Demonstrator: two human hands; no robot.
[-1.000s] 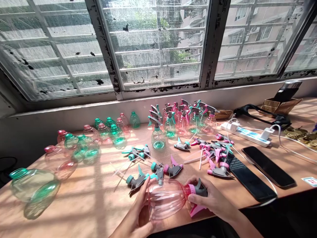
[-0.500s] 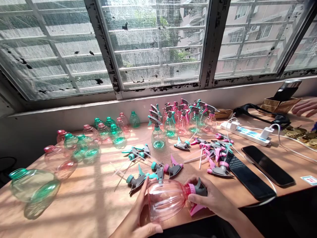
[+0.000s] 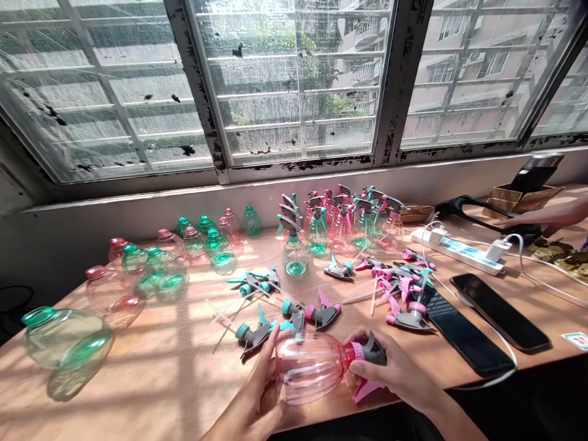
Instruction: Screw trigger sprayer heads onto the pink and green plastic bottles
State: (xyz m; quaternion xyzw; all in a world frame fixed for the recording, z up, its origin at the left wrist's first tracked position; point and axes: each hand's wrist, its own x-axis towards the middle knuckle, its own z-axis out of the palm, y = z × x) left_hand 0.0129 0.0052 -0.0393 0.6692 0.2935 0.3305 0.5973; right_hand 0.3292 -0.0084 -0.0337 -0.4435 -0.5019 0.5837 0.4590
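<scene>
1. Head view, what's moved since half a second ago: the left hand (image 3: 252, 395) had its thumb sticking out away from the pink bottle (image 3: 312, 367), and now that thumb is tucked back in by the base. A co-worker's hand (image 3: 549, 217) at far right has also come further in, over by the gold-coloured pieces (image 3: 546, 254).
2. Same view, where the bottle is: lying on its side between the two hands, at the near edge of the bench (image 3: 151, 361), base to the left and neck to the right.
3. Left grip: cupped round the base, fingers up the far side, thumb near the bottom edge. Right grip: the right hand (image 3: 397, 370) is pinching the pink collar (image 3: 353, 352) where it meets the neck, with the grey spray head (image 3: 374, 350) past it and the pink trigger (image 3: 367, 390) pointing down.
4. Handling, imo: looks like thin, clear plastic with nothing in it, so probably super light, a bit springy if squeezed, and slick on the smooth ribs. I'd cradle the wide base gently and hold the collar, not the trigger.
5. Just beyond: loose spray heads (image 3: 411, 317), plus an upright green bottle (image 3: 295, 260) with its sprayer on.
</scene>
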